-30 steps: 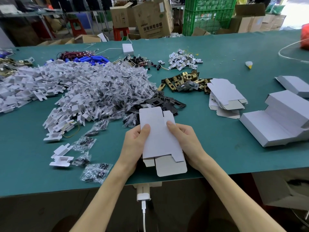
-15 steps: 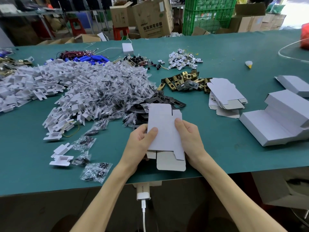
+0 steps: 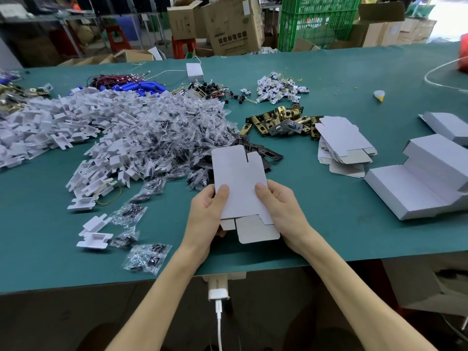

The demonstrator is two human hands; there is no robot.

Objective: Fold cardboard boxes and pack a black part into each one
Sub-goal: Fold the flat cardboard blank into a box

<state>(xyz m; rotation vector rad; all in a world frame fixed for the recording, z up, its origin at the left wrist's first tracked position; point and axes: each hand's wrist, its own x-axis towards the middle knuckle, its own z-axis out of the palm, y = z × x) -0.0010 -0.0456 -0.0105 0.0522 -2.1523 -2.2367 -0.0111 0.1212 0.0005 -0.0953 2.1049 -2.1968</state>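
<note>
Closest to us, a white charger (image 3: 219,290) hangs under the table's near edge with its cable (image 3: 219,323) dropping away below. Just above that edge we hold one flat box (image 3: 239,183) in both hands, unfolded and in one flat sheet, with its flaps pointing back at us. Our left hand (image 3: 206,216) grips the box's left side, thumb flat on top and fingers curled beneath. Our right hand (image 3: 281,211) grips the right side the same way. The box sits tilted slightly over the green table (image 3: 342,224), and we cannot tell whether its lower edge touches the surface.

To our left lie a clear bag of small dark pieces (image 3: 147,258) and two white card inserts (image 3: 93,239), with more bags near them. Just beyond the box's far end lie the black parts (image 3: 263,153), partly hidden behind it. Further left spreads a big heap of clear bags (image 3: 164,140), merging into a heap of white inserts (image 3: 63,122). To the right a stack of flat boxes (image 3: 342,143) rests beside some brass latches (image 3: 278,120), and long white boxes (image 3: 417,183) sit at the right edge. Beyond the table stand brown cartons (image 3: 233,24) and a green crate (image 3: 316,21).
</note>
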